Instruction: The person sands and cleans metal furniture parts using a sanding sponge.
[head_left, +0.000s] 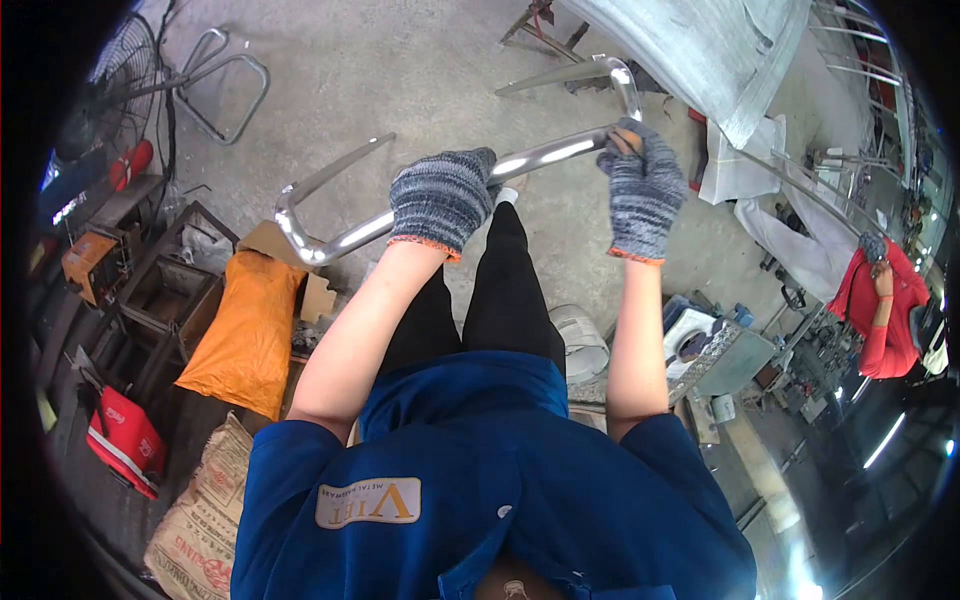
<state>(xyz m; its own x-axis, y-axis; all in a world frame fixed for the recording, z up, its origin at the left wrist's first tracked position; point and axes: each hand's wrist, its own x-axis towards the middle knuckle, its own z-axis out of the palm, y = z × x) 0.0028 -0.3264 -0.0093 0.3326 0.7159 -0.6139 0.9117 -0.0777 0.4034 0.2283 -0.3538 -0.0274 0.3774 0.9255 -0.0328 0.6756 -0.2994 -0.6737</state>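
A shiny bent metal tube [550,153] with curved ends is held up in front of my body above the concrete floor. My left hand [438,200], in a grey knitted glove with an orange cuff, is wrapped round the tube left of its middle. My right hand [642,190], gloved the same way, is closed at the right part of the tube, close to its bend; a worn brown patch shows on the glove's fingers. Both free ends of the tube point away from me.
An orange sack [245,335], a woven sack [205,510], a red bag [126,440] and a metal frame [165,290] lie left. A fan [125,80] stands upper left. Grey sheeting [710,50] hangs upper right. Farther right is another person in red [885,310].
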